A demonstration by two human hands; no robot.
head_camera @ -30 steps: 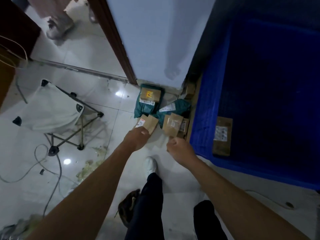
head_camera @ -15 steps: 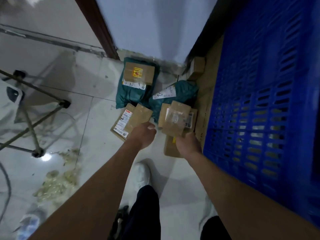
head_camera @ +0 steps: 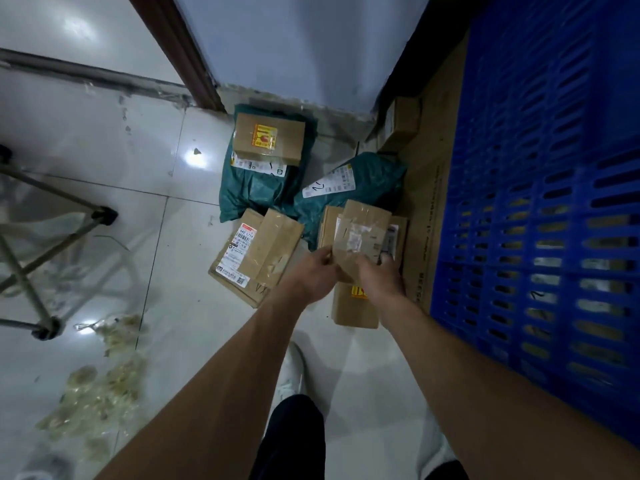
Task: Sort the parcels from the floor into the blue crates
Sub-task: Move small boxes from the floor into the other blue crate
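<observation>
Two grips, one taped parcel (head_camera: 360,233) beside the blue crate (head_camera: 540,202).
The left grip (head_camera: 318,273) has quit the labelled box (head_camera: 242,258) to pinch it alongside the right grip (head_camera: 379,277), just left of the crate; two green mailer bags (head_camera: 258,192) (head_camera: 372,180) lie farther left.

Small taped brown box (head_camera: 362,233) is up top of the heap, tilted, gripped by left hand (head_camera: 311,275) and right hand (head_camera: 379,275). Flat labelled carton (head_camera: 256,256) lies to its left, and behind are the near green bag (head_camera: 349,185) and far green bag (head_camera: 256,188), the far one carrying a yellow-stickered box (head_camera: 268,138). Slotted blue crate (head_camera: 540,237) stands to the right.
</observation>
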